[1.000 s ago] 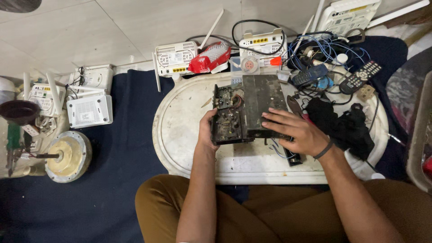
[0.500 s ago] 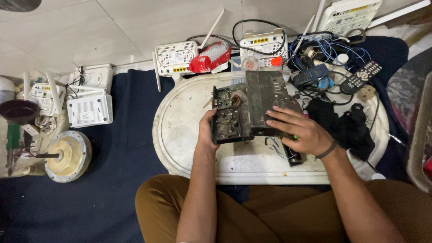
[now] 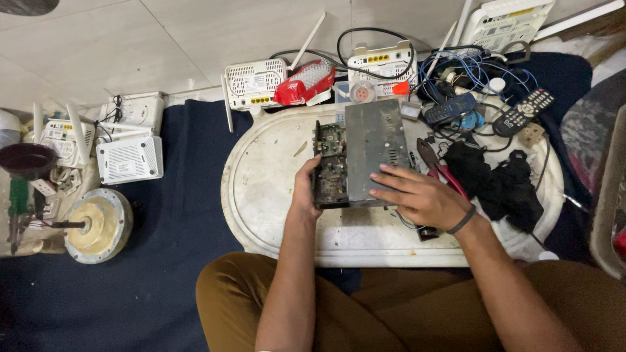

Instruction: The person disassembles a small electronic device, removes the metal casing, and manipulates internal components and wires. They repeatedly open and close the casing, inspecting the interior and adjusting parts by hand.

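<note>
Pale tiled floor (image 3: 130,45), dark blue rug (image 3: 176,215)

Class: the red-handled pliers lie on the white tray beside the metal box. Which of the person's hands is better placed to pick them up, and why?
Right. The right hand rests on the metal box beside the pliers; the left hand grips the far edge.
</note>
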